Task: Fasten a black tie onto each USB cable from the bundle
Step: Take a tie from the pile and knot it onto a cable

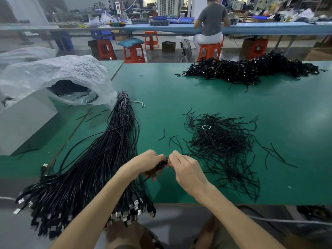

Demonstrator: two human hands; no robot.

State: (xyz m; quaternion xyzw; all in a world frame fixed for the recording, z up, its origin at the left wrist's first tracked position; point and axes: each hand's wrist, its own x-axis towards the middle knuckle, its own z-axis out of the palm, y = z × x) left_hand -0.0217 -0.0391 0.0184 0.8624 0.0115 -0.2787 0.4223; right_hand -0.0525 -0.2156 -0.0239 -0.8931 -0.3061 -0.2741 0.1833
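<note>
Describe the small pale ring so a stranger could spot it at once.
On the green table, find the loose heap of black ties in the middle. Near its far edge lies the ring, the only pale closed loop among black strands.

Cable and tie half-hidden between hands

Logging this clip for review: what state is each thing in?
left hand: grips a coiled cable
right hand: pinches a black tie at that cable
cable bundle: bound at far end, plugs fanned out near
loose ties: scattered heap
far cable pile: heaped, untidy
plastic bag: mouth open
</note>
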